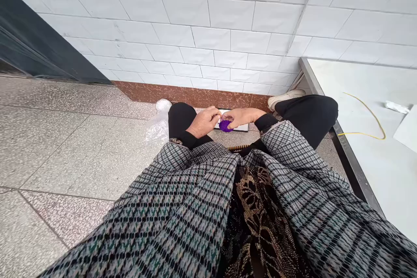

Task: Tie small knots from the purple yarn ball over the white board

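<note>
Purple yarn ball sitting in right grip, just off view centre at 3 o'clock

Writing: any print on the small white packet [396,107] is staying too small to read. The yarn ball [225,126] is looking deep purple, rounded, strands wrapping it in ridges. Right hand [239,116] is clamping it, thumb and fingers pressing its sides. Left hand [206,121] is meeting it from 9 o'clock, thumb and fingertips closing together; can't tell if they're pinching a strand. A flat white panel [243,127] with dark edging is showing behind the ball. At 3 o'clock, a smooth white counter [358,173] with metal edging is carrying a curving yellow cord [379,117], the packet and a white sheet [407,130]. At 9 o'clock, a crinkly clear plastic bag [158,127] is lying on speckled stone floor [87,156].
</note>
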`<state>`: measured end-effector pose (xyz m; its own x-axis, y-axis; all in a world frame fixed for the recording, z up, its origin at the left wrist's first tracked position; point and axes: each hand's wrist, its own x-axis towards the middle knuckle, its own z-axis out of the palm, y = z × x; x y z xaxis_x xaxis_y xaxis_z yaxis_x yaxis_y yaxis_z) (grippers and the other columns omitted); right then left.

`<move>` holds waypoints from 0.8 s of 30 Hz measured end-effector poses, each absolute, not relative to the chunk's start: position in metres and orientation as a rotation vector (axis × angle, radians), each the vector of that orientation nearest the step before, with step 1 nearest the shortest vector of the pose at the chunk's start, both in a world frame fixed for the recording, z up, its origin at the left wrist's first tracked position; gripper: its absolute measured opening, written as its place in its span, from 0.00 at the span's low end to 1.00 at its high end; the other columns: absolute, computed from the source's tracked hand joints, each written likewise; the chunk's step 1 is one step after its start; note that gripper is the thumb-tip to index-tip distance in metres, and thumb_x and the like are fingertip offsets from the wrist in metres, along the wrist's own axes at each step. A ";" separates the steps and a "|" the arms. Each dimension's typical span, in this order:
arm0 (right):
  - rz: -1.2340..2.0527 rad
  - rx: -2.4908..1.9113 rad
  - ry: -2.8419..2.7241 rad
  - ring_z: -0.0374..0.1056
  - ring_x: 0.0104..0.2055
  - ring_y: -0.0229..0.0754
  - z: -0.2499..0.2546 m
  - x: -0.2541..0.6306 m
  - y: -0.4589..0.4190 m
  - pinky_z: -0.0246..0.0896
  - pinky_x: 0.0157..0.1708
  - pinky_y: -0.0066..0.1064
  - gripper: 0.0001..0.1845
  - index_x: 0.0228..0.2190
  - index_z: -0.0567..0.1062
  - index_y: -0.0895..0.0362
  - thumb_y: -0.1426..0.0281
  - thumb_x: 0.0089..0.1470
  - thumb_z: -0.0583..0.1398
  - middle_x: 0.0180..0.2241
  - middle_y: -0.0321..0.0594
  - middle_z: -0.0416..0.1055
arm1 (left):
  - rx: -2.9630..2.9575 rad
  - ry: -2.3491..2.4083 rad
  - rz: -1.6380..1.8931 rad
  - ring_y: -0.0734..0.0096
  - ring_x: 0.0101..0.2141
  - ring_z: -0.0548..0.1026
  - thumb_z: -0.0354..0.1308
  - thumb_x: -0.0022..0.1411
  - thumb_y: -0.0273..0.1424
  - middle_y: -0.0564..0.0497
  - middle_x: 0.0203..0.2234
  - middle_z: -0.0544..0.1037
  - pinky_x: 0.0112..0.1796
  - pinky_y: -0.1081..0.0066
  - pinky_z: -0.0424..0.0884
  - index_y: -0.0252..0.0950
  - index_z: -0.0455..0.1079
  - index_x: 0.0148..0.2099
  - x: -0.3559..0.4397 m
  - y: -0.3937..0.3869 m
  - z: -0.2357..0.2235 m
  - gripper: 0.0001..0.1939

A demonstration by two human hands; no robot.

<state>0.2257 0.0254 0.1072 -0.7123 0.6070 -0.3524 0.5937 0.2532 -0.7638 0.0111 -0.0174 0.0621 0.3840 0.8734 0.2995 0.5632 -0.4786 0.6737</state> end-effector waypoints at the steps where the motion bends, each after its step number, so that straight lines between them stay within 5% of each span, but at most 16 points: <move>1: 1.647 -1.109 -2.419 0.67 0.30 0.37 0.109 0.227 0.024 0.61 0.30 0.27 0.15 0.36 0.79 0.57 0.82 0.45 0.70 0.28 0.31 0.72 | 2.128 1.257 0.922 0.64 0.35 0.70 0.53 0.66 0.34 0.50 0.30 0.72 0.42 0.66 0.67 0.39 0.69 0.33 0.011 -0.016 0.060 0.09; 4: 1.905 -1.034 -1.887 0.69 0.30 0.34 0.115 0.229 0.023 0.68 0.32 0.24 0.12 0.38 0.78 0.58 0.81 0.51 0.68 0.32 0.34 0.76 | 1.916 1.338 0.991 0.65 0.34 0.69 0.53 0.65 0.36 0.52 0.28 0.71 0.40 0.68 0.66 0.39 0.69 0.35 0.013 -0.014 0.048 0.09; 9: 1.792 -1.131 -1.212 0.70 0.28 0.32 0.115 0.222 0.029 0.70 0.34 0.23 0.06 0.36 0.72 0.58 0.79 0.61 0.64 0.30 0.37 0.76 | 1.896 1.177 0.754 0.70 0.28 0.64 0.52 0.65 0.39 0.56 0.23 0.67 0.35 0.70 0.63 0.38 0.71 0.35 0.024 -0.019 0.037 0.12; 17: 1.172 -1.508 -1.866 0.66 0.31 0.37 0.099 0.220 0.034 0.61 0.32 0.29 0.16 0.37 0.69 0.55 0.80 0.51 0.69 0.33 0.34 0.72 | 2.177 1.025 0.708 0.64 0.35 0.74 0.53 0.68 0.36 0.48 0.32 0.78 0.42 0.67 0.69 0.37 0.74 0.34 0.021 -0.025 0.060 0.13; 21: 1.486 -1.242 -2.351 0.67 0.32 0.38 0.104 0.224 0.026 0.63 0.32 0.29 0.19 0.35 0.75 0.56 0.83 0.42 0.70 0.32 0.34 0.73 | 2.144 1.169 0.918 0.65 0.34 0.71 0.53 0.67 0.36 0.49 0.30 0.75 0.43 0.66 0.69 0.37 0.73 0.34 0.009 -0.019 0.066 0.12; 24: 1.808 -0.989 -2.201 0.69 0.33 0.36 0.109 0.224 0.024 0.68 0.33 0.26 0.18 0.38 0.76 0.56 0.82 0.43 0.69 0.34 0.34 0.74 | 1.981 1.304 0.970 0.68 0.30 0.67 0.53 0.65 0.35 0.53 0.26 0.70 0.38 0.68 0.66 0.38 0.70 0.33 0.006 -0.014 0.057 0.10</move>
<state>0.2244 0.0235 0.1091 -0.7776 0.5525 -0.3000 0.4017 0.0695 -0.9131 0.0063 -0.0137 0.0572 0.2609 0.9301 0.2585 0.5156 -0.3607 0.7772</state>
